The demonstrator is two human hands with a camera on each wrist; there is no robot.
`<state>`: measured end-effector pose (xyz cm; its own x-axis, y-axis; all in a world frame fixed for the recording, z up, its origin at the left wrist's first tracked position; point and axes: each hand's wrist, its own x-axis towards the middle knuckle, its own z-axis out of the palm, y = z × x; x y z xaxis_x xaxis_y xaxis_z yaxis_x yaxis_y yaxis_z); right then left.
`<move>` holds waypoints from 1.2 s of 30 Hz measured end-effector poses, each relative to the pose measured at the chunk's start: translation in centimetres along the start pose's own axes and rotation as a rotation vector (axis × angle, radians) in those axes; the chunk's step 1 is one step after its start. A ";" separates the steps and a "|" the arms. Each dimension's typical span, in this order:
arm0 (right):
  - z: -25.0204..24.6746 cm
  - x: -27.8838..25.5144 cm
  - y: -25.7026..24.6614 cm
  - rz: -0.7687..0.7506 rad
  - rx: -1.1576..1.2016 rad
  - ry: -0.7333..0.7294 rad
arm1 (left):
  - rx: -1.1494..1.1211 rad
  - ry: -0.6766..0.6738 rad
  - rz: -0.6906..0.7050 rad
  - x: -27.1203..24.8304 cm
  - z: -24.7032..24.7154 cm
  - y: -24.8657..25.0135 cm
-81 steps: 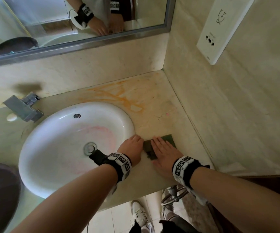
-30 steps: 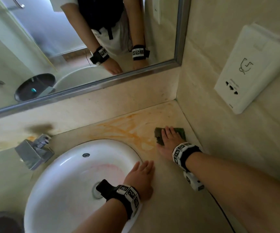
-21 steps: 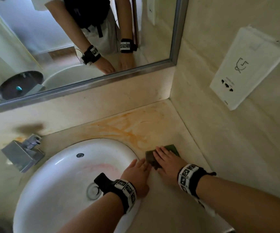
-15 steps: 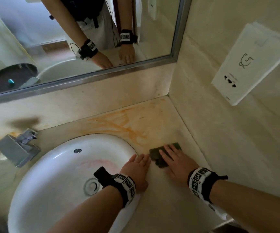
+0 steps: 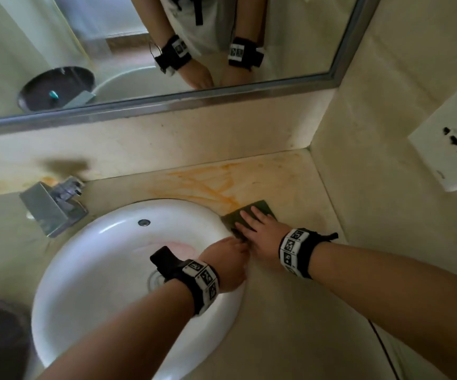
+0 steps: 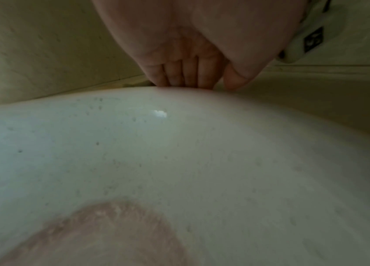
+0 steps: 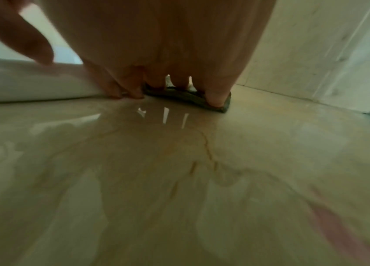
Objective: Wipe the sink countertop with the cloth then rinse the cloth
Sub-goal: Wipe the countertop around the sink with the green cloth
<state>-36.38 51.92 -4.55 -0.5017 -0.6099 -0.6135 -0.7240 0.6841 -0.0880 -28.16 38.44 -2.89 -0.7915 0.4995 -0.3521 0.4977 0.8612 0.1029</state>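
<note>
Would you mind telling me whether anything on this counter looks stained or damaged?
Yes: orange streaks stain the countertop behind the cloth, and a thin crack runs through the stone near the right hand.

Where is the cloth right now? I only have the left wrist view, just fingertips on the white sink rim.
Observer: The cloth lies on the countertop just right of the sink, pressed flat under the right hand.
Operator: Any stains near it?
Observer: Orange streaks mark the countertop just behind the cloth, toward the mirror.
Operator: Is the faucet running?
Observer: The faucet sits back-left of the sink; no water shows.
</note>
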 end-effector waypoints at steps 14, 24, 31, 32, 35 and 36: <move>-0.3 -2.2 0.9 -0.035 0.074 -0.070 | -0.176 0.002 -0.119 -0.2 -1.3 -0.4; 4.5 -6.2 -1.2 0.481 0.294 0.081 | -0.043 -0.234 -0.144 4.4 0.1 1.5; 3.9 -3.4 -1.9 0.430 0.249 0.165 | 0.056 -0.169 -0.196 3.1 0.3 -2.6; 3.5 -3.0 -2.0 0.406 0.242 0.162 | 0.054 -0.169 -0.202 2.8 0.3 -3.2; 2.1 -1.3 -2.6 0.314 0.216 0.176 | 0.019 -0.161 -0.215 2.8 0.0 -4.7; 1.6 -0.5 -2.9 0.285 0.210 0.187 | 0.005 -0.151 -0.224 2.8 -0.1 -5.2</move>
<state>-33.33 50.89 -5.23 -0.7599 -0.4326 -0.4851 -0.4404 0.8916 -0.1052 -33.02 35.41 -4.35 -0.8205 0.2768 -0.5001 0.3184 0.9479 0.0023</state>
